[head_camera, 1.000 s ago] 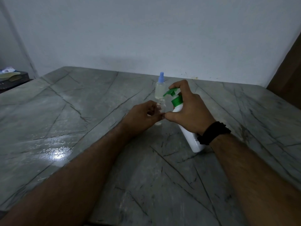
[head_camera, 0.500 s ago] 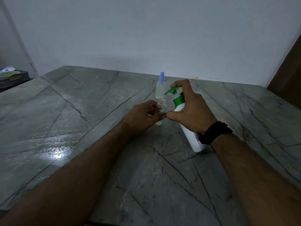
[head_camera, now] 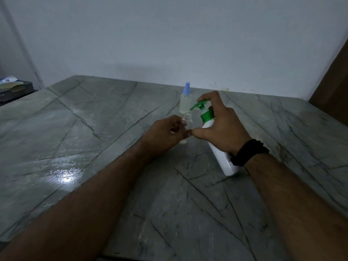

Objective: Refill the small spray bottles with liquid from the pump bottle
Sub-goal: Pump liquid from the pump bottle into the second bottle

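Note:
My left hand grips a small clear spray bottle with its cap off, upright on the marble table. My right hand is wrapped around a white pump bottle tilted to the left, its base on the table. My index finger rests on the green pump head, whose spout points down just above the open neck of the small bottle. A second small spray bottle with a blue cap stands upright behind them, holding pale liquid.
A white wall runs along the table's far edge. A dark crate with bags on it sits off the far left corner. A brown panel rises at the right. A light glare lies on the marble at the left.
The pump head has risen slightly under my right index finger. Both hands and bottles stay almost in place.

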A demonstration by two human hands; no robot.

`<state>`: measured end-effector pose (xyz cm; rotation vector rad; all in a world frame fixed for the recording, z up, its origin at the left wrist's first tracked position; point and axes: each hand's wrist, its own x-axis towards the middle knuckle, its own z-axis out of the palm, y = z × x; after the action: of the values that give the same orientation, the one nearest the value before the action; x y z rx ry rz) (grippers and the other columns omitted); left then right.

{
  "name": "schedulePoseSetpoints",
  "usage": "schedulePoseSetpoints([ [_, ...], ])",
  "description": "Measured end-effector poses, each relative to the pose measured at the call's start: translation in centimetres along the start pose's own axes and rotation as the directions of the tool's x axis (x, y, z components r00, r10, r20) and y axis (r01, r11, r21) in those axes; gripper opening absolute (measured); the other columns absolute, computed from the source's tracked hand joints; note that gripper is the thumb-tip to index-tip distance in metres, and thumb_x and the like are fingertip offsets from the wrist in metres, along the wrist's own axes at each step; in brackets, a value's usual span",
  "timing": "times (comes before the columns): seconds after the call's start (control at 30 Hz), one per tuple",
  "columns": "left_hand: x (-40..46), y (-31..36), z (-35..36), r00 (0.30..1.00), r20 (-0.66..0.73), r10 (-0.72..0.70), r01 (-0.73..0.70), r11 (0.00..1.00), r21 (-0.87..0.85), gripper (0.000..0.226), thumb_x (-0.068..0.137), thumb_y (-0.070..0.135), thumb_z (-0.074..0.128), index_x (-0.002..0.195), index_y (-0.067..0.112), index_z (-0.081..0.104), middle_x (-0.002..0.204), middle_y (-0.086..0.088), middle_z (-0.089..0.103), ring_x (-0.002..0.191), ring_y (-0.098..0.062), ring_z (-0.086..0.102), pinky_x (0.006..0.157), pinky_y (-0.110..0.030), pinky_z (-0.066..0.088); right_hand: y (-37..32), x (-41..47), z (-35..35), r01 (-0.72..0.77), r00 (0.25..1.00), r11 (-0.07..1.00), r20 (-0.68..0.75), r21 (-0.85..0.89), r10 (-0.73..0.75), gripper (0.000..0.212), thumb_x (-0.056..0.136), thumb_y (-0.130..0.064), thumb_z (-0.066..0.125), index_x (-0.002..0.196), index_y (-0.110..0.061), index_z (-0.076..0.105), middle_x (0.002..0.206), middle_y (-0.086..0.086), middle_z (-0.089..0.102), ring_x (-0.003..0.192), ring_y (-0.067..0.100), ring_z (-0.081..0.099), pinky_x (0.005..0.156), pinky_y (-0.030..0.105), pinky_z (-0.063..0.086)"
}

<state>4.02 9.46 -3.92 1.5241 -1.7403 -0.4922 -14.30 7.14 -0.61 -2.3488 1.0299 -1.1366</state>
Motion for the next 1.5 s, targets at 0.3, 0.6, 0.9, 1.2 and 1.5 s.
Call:
schedulePoseSetpoints([
  [0.3, -0.03, 0.03, -0.05, 1.0, 0.007, 0.011, -0.011, 1.0, 0.011, 0.035, 0.087, 0.038, 0.066, 0.116, 0.019, 0.062, 0.11, 0.005, 0.066, 0.099, -0.009, 0.061, 0.082, -0.022, 0.048, 0.09, 0.02, 0.22, 0.003, 1.0, 1.0, 0.012, -0.019, -0.003, 0.072, 0.066, -0.028, 0.084, 0.124, -0.03, 0.041, 0.095, -0.008, 0.065, 0.074, 0.012, 0.065, 0.066, 0.031, 0.057],
  [0.6, -0.01, 0.02, -0.07, 1.0, 0.008, 0.017, -0.017, 1.0, 0.014, 0.038, 0.087, 0.039, 0.065, 0.119, 0.018, 0.061, 0.112, 0.004, 0.066, 0.101, -0.009, 0.061, 0.075, -0.014, 0.042, 0.07, 0.1, 0.14, -0.005, 1.0, 1.0, 0.028, 0.011, 0.004, 0.069, 0.065, -0.026, 0.085, 0.117, -0.028, 0.041, 0.089, -0.013, 0.062, 0.072, 0.006, 0.063, 0.059, 0.017, 0.049],
  [0.9, 0.16, -0.16, 0.04, 1.0, 0.013, 0.001, -0.001, 1.0, 0.015, 0.035, 0.087, 0.039, 0.066, 0.116, 0.02, 0.061, 0.109, 0.007, 0.065, 0.096, -0.006, 0.059, 0.069, -0.011, 0.039, -0.25, -0.02, 0.12, 0.005, 0.999, 1.0, 0.044, 0.0, -0.005, 0.072, 0.067, -0.025, 0.085, 0.124, -0.025, 0.041, 0.096, -0.005, 0.065, 0.076, 0.013, 0.064, 0.064, 0.023, 0.052],
  [1.2, 0.2, -0.22, 0.13, 1.0, 0.011, 0.002, -0.002, 1.0, 0.023, 0.036, 0.085, 0.043, 0.067, 0.114, 0.024, 0.06, 0.108, 0.009, 0.064, 0.093, -0.004, 0.057, 0.068, -0.011, 0.038, -0.11, -0.13, 0.14, -0.006, 1.0, 1.0, 0.022, -0.026, 0.007, 0.074, 0.067, -0.027, 0.084, 0.126, -0.028, 0.04, 0.098, -0.006, 0.063, 0.077, 0.013, 0.063, 0.064, 0.022, 0.048],
  [1.5, 0.03, 0.03, -0.05, 1.0, 0.015, 0.003, -0.003, 1.0, 0.026, 0.036, 0.087, 0.04, 0.066, 0.116, 0.02, 0.06, 0.113, 0.003, 0.065, 0.1, -0.009, 0.059, 0.073, -0.015, 0.041, -0.26, -0.07, 0.26, -0.012, 1.0, 1.0, 0.015, -0.014, 0.012, 0.07, 0.067, -0.027, 0.085, 0.12, -0.028, 0.04, 0.097, -0.008, 0.063, 0.076, 0.011, 0.064, 0.064, 0.025, 0.053],
])
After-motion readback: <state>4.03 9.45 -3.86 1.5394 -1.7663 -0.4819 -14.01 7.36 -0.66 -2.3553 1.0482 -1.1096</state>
